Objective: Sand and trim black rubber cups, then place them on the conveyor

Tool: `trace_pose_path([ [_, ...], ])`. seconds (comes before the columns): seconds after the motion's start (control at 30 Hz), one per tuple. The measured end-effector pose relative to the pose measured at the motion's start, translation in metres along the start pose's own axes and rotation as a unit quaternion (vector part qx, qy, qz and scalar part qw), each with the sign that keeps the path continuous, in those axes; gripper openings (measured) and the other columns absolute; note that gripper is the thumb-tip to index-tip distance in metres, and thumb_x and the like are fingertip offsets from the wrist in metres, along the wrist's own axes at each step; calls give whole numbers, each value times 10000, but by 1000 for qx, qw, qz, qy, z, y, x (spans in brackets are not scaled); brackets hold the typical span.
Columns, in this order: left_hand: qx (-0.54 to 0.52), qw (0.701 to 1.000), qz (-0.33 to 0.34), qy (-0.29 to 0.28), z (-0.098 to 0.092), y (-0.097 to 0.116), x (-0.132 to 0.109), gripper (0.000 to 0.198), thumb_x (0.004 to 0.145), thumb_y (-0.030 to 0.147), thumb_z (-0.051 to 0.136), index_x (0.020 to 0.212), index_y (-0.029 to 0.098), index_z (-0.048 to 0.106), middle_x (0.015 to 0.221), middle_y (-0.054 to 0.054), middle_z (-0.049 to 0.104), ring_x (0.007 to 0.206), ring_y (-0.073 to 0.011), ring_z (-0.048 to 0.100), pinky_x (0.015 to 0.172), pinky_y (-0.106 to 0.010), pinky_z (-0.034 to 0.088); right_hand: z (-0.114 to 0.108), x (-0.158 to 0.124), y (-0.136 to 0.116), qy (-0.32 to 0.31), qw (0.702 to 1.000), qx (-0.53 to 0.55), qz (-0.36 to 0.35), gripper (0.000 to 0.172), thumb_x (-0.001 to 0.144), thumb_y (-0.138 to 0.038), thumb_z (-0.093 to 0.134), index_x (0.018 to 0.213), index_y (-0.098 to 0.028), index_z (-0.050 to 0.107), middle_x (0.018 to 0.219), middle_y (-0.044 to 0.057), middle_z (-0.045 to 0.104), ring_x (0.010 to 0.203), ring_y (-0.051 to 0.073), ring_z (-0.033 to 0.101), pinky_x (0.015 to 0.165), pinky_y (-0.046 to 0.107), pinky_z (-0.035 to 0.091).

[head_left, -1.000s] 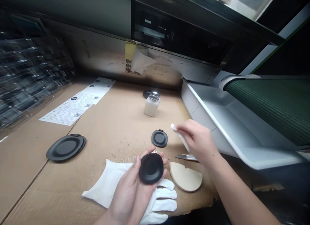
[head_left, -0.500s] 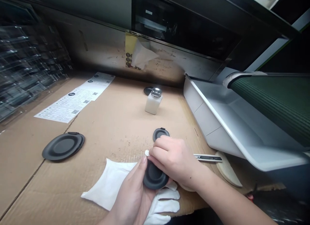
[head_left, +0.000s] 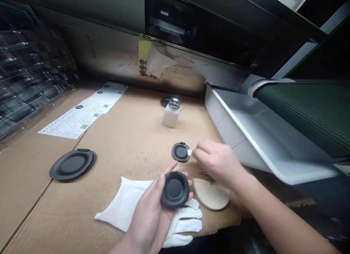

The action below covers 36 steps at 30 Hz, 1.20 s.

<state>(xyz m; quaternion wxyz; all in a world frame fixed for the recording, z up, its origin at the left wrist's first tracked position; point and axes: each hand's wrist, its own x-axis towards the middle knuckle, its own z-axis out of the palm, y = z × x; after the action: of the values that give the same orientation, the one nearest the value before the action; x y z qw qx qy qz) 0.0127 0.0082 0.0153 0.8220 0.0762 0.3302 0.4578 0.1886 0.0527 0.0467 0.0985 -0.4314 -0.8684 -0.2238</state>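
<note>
While a limp white fabric glove (head_left: 119, 204) lies nearest me on the brown cardboard sheet (head_left: 131, 137), the left hand (head_left: 150, 215) is just above it, palm up. Its fingers spread under a small matte-black rounded-square plate (head_left: 175, 190), with the thumb along the left edge; I judge this a good cradle, since the recessed middle stays uncovered. I would steady it by the rim and press lightly, lest it tip off the palm.

Beyond, to the right, lies a pale, beige half-disc (head_left: 210, 195), flat and thick. Over it the right hand (head_left: 216, 163) pinches a white, soft-looking wad (head_left: 189, 152) between thumb and fingers (from my seat it is mostly blur). The wad overlaps a second dark-grey rounded plate (head_left: 179, 151) in view, though I cannot tell whether they touch. A short pinch should give better control, and fingertips are best held clear of the black face.

Farther off, a whitish square bottle with a silvery cap (head_left: 171, 115) stands upright, well apart from both hands.
</note>
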Motion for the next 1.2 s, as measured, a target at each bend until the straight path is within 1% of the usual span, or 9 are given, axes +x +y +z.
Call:
trace_pose_path([
  [0.17,-19,1000,-10,3,2,0,0,406,849,269,472,1204,71,466,1000,-201,654,951,-288,618,831,-410,480,20,0,48,22,996,-66,62,275,913,-205,386,721,-172,580,708,34,570,655,131,419,531,290,218],
  [0.3,-41,999,-7,-13,-1,1,1,262,852,244,458,1046,97,555,987,-184,663,998,-297,603,892,-414,445,43,-7,57,-1,996,-50,73,229,883,-122,404,773,-171,598,745,50,596,714,146,465,585,285,281],
  [0.43,-71,997,-1,-42,-4,1,2,203,861,277,443,923,148,588,976,-138,670,1025,-289,590,938,-424,400,33,-31,35,3,996,-1,91,146,872,-164,452,897,-170,595,957,66,612,889,177,512,731,297,383],
  [0.53,-84,995,10,-55,-5,-1,3,233,867,336,424,905,167,580,985,-131,660,1015,-275,590,931,-413,394,16,-59,13,-24,988,81,131,162,884,-220,441,938,-195,591,981,41,605,885,153,542,751,273,437],
  [0.63,-78,995,19,-53,-5,-1,3,238,870,337,420,1003,191,554,1041,-137,642,984,-258,596,889,-415,413,12,-88,4,-83,971,116,192,168,865,-267,477,967,-209,596,987,28,605,891,161,562,769,285,470],
  [0.77,-64,997,19,-46,-7,-1,2,341,863,338,435,1180,223,483,1121,-139,607,957,-263,591,801,-402,446,24,-109,7,-58,970,105,210,183,870,-286,468,968,-197,594,1004,40,609,938,184,563,824,322,470],
  [0.9,-66,997,23,-42,-6,-1,1,387,861,293,441,1223,158,465,1151,-180,588,973,-288,591,853,-417,427,14,-101,-2,18,964,122,234,192,888,-291,445,1017,-199,553,951,38,623,878,168,591,766,288,474],
  [1.03,-95,994,18,-42,-6,-1,2,315,863,244,428,1127,98,519,1075,-207,623,1005,-281,589,934,-416,386,-9,-74,-36,83,961,156,214,274,886,-241,446,1149,-188,503,961,62,619,857,162,600,725,252,474],
  [1.2,-128,991,10,-37,-9,-1,3,283,867,341,423,1070,178,532,1064,-165,632,1009,-256,584,918,-407,400,-7,-47,-82,29,948,250,195,328,880,-206,440,1207,-218,474,942,41,624,785,138,610,656,223,501],
])
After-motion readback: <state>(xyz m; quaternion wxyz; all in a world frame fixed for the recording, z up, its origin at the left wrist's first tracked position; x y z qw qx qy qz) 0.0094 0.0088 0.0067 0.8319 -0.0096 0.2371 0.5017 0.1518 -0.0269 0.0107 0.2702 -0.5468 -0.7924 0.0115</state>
